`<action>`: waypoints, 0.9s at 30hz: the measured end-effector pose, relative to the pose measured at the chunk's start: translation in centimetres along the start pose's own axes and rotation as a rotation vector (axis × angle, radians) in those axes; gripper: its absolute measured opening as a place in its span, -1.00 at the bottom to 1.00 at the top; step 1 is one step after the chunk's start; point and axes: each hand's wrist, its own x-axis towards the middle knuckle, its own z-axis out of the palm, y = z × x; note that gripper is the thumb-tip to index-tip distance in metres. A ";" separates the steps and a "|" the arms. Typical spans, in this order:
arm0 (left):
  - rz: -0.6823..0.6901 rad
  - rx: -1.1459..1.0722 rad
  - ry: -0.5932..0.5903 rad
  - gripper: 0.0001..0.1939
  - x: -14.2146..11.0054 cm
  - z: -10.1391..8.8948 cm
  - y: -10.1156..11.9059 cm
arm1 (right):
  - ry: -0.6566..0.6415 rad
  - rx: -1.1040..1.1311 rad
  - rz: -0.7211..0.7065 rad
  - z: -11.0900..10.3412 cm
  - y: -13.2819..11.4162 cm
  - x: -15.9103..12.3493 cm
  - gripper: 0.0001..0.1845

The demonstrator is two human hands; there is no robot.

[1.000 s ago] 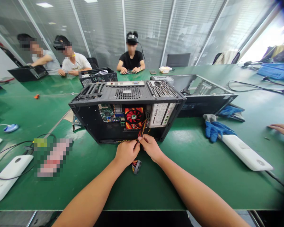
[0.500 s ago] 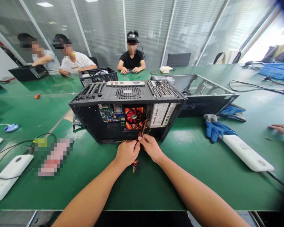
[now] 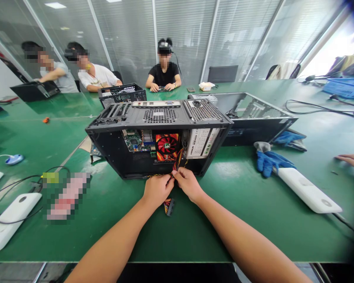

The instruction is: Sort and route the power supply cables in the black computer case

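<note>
In front of me stands a black computer case [image 3: 112,155] with its side open. Inside show a circuit board [image 3: 132,140], a red-and-black fan [image 3: 166,145] and a white-labelled power supply [image 3: 201,142]. A bundle of red, yellow and black cables [image 3: 179,157] runs down from it. My left hand [image 3: 158,190] is closed around the bundle at the case's lower edge. Right beside it, my right hand [image 3: 188,182] pinches the same cables. Below my left hand hangs the bundle's wide dark connector [image 3: 170,207]. Fingertips partly hide the cables.
Blue gloves [image 3: 268,161] and a white power strip [image 3: 308,190] lie to the right, near another person's hand [image 3: 352,162]. A second case [image 3: 250,131] stands behind. Another white strip [image 3: 16,220] with black cords lies left. Several people sit across the green table [image 3: 120,239].
The connector below my left hand has swung slightly to the right and turned, its dark end showing more clearly. Both hands keep their grip in nearly the same place. A co-worker across the table shifted.
</note>
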 end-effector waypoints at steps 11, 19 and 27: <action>-0.020 -0.025 0.000 -0.69 -0.2 0.1 0.1 | 0.001 -0.003 0.008 0.0 -0.3 -0.1 -0.55; -0.023 -0.392 -0.062 -0.66 0.0 0.1 0.1 | -0.025 0.049 0.031 0.0 -0.7 -0.2 -0.52; -0.030 -0.353 -0.004 -0.67 0.2 -0.1 0.2 | -0.015 0.058 0.024 0.0 0.1 -0.1 -0.53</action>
